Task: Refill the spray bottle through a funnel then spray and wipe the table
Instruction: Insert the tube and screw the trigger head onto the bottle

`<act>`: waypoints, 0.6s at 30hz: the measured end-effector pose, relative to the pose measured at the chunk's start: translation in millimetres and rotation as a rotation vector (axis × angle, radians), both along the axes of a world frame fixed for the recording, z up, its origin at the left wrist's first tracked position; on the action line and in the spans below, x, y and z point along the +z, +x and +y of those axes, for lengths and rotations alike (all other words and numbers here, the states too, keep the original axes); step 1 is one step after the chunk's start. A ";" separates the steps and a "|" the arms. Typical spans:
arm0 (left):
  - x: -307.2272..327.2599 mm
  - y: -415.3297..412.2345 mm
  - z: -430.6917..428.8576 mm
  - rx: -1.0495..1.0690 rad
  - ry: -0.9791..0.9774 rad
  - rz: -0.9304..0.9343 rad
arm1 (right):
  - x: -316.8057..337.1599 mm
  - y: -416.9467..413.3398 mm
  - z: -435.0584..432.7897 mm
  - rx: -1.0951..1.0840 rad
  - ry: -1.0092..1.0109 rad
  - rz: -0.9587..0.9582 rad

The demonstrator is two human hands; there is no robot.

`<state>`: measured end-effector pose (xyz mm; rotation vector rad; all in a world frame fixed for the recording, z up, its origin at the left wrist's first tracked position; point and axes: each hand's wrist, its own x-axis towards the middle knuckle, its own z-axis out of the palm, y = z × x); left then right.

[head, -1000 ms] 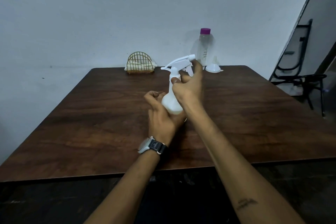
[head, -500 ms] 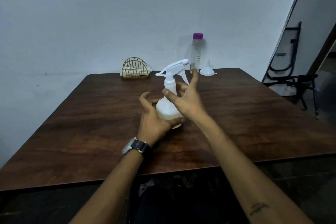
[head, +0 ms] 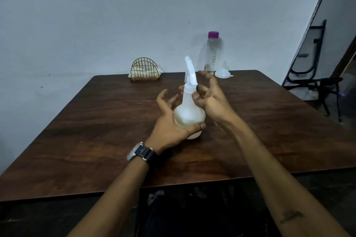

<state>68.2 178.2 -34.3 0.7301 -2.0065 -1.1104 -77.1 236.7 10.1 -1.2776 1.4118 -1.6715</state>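
Note:
A white spray bottle [head: 189, 115] with a round belly stands upright at the middle of the dark wooden table [head: 92, 132]. My left hand [head: 167, 127] cups its belly from the left, thumb across the lower front, fingers spread behind. My right hand [head: 213, 102] is at the bottle's neck, thumb and a finger pinching the collar under the trigger head, index finger stretched out. The trigger head points away from me. A white funnel [head: 223, 72] lies mouth down at the far edge, beside a clear water bottle [head: 212, 54] with a purple cap.
A gold wire holder [head: 145, 70] with folded cloths or napkins stands at the far edge, left of the bottles. A black folding chair [head: 316, 81] stands off the table's right side. A plain wall runs behind the table.
The trigger head has turned from pointing left to pointing away from me. My right hand's fingers went from spread to curled around the neck. My left hand stays on the belly.

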 end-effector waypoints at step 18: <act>-4.3 -7.9 -0.8 0.117 0.069 -0.124 | 35.7 -7.0 3.7 0.090 0.129 0.194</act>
